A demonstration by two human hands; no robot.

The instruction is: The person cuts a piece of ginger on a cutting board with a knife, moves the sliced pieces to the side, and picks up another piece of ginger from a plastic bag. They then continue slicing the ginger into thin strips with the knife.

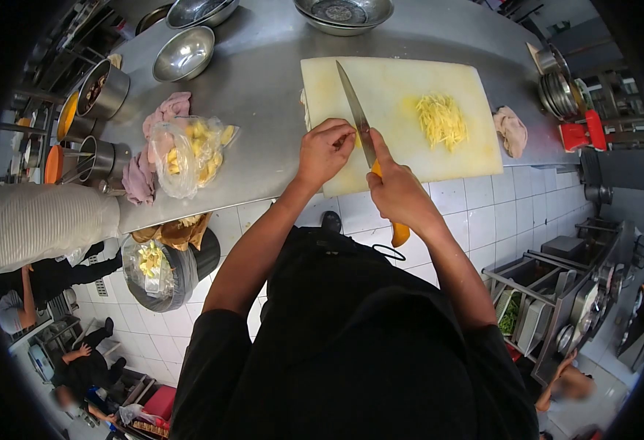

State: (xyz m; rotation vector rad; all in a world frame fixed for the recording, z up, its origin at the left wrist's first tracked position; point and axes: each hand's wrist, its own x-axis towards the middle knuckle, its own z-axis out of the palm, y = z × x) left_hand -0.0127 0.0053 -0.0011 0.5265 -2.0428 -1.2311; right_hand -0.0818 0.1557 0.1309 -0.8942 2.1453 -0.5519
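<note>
- Stainless steel counter (263,95) fills the upper half of the frame, with white tiles (483,213) on its front face below.
- A pale cutting board (395,81) lies on the counter at upper centre.
- The right hand (399,194) is wrapped tightly around the orange handle of a knife (355,110), index finger stretched along the blade's spine. The blade runs up and to the left across the board.
- The left hand (324,150) rests at the board's lower left edge, just beside the blade, with its fingers (340,136) curled under. Whether they grip anything cannot be told.
- A pile of thin yellow shreds (441,121) sits on the right part of the board, well apart from both hands.
- Left of the board lie a plastic bag (190,154) of yellow pieces and pink cloths (162,117), with a steel bowl (184,53) above them.
- Another cloth (511,130) lies just beside the board's right edge.
- A lined bin (168,268) stands below the counter at lower left.
</note>
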